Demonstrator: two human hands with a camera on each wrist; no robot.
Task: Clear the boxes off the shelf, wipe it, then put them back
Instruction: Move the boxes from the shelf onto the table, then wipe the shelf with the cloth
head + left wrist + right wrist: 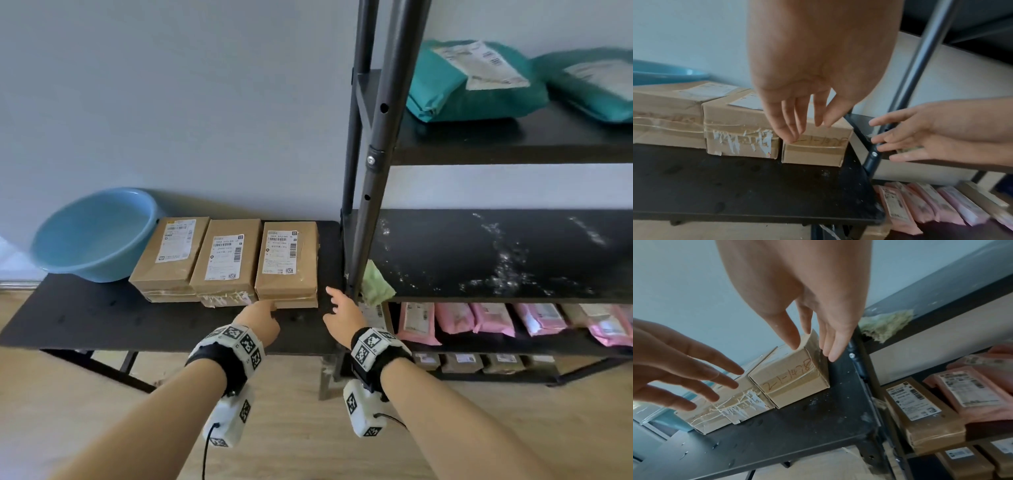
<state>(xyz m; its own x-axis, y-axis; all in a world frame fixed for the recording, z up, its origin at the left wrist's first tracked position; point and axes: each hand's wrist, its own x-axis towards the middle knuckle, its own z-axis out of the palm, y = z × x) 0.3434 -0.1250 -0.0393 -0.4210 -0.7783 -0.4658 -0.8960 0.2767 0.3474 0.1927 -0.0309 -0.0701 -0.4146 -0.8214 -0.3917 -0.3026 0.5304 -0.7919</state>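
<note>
Left hand (259, 318) fingers straight, spread, tips at taped near end of rightmost box (287, 268) | right hand (343, 313) likewise spread, holding nothing, beside same box | three brown cardboard boxes (226, 262) in row on matte black desk (85, 322) | dusty, white-streaked black shelf (496, 253), crumpled green cloth (376, 283) at corner | round blue plastic basin (92, 233).

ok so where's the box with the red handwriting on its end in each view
Head: the box is rightmost of three on the black table, centre of the picture, just beyond the left hand.
Left wrist: centre, under the fingers.
Right wrist: centre, red writing facing the camera.
Shared landmark: the shelf's dark metal post, just right of the box in every view.
</note>
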